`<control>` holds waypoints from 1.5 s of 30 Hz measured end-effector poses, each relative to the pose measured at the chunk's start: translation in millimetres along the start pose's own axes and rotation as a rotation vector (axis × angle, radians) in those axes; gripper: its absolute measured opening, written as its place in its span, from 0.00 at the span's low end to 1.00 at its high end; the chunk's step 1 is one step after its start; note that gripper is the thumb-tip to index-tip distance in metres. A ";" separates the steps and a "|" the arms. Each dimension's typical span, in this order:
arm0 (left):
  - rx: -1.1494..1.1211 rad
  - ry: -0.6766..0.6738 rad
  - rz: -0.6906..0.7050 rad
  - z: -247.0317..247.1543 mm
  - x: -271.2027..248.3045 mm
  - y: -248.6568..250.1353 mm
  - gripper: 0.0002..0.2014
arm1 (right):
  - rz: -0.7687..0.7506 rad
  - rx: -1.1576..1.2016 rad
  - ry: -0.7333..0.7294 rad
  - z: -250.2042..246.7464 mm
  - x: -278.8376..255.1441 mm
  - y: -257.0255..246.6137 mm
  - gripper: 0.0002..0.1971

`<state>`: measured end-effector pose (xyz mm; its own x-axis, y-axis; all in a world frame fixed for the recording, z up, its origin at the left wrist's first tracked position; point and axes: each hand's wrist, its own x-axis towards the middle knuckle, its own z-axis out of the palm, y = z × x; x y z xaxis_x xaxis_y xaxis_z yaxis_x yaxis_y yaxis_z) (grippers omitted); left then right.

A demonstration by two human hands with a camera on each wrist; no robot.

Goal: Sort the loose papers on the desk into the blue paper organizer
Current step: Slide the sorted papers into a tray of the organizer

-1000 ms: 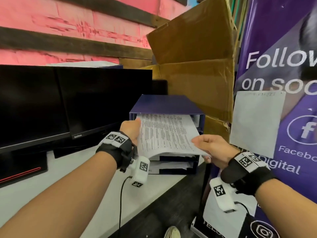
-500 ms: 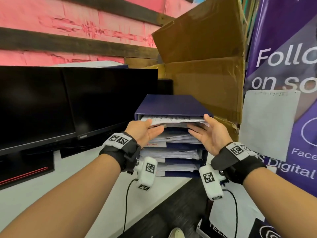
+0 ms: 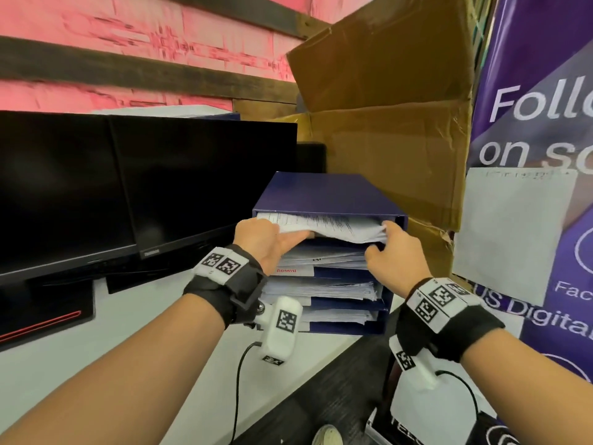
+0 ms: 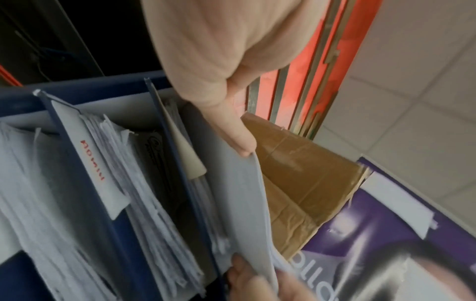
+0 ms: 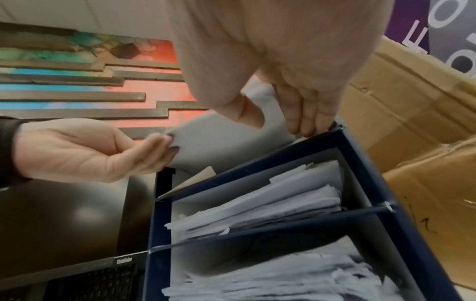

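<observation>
The blue paper organizer (image 3: 321, 194) (image 5: 401, 224) stands on the white desk (image 3: 128, 332) at its right end. A stack of printed papers (image 3: 340, 226) (image 4: 242, 203) (image 5: 219, 138) lies in its top slot, the front edge sticking out and bent. My left hand (image 3: 285, 234) (image 5: 165, 146) pinches the stack's left front corner, thumb on top and fingers beneath. My right hand (image 3: 382, 239) (image 5: 275, 122) grips the right front corner by the organizer's side wall. The lower slots (image 3: 321, 287) hold more sheets.
Two black monitors (image 3: 128, 187) stand left of the organizer. An open cardboard box (image 3: 385, 123) rises behind it. A purple banner (image 3: 529, 91) with a white sheet (image 3: 507, 236) taped on stands at the right. The dark floor (image 3: 321, 396) lies below the desk edge.
The stack went from half out to deep in the top slot. Half a second ago both palms pressed flat on its front; now both hands hold its front corners.
</observation>
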<state>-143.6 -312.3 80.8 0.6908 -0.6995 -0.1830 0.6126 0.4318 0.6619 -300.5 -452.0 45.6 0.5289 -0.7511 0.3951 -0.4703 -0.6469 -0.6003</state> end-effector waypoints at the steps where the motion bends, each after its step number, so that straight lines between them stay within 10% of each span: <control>1: 0.037 -0.038 0.051 -4.2 -4.4 3.8 0.27 | -0.010 0.004 0.029 -0.3 -1.6 3.7 0.26; 11: 0.507 -0.072 0.124 -57.5 -47.5 51.8 0.15 | -0.173 -0.064 -0.070 -7.4 7.3 3.6 0.21; 20: 1.218 0.227 0.063 -95.1 -48.8 64.8 0.07 | -0.169 -0.434 -0.176 6.4 41.1 -4.4 0.33; 27: 1.304 0.311 0.155 -96.6 -45.9 62.7 0.17 | -0.165 -0.478 -0.188 11.5 58.3 -5.4 0.17; 37: 1.167 0.265 0.093 -95.2 -55.7 55.8 0.14 | -0.089 -0.651 -0.411 21.5 87.8 -23.8 0.28; 45: 1.124 0.228 0.103 -94.8 -59.2 55.7 0.14 | -0.206 -0.982 -0.419 17.1 89.2 -27.5 0.18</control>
<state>-113.9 -192.9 59.6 0.8415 -0.5213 -0.1418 -0.0600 -0.3511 0.9344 -228.3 -499.0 85.5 0.7737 -0.6321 0.0438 -0.6061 -0.7181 0.3421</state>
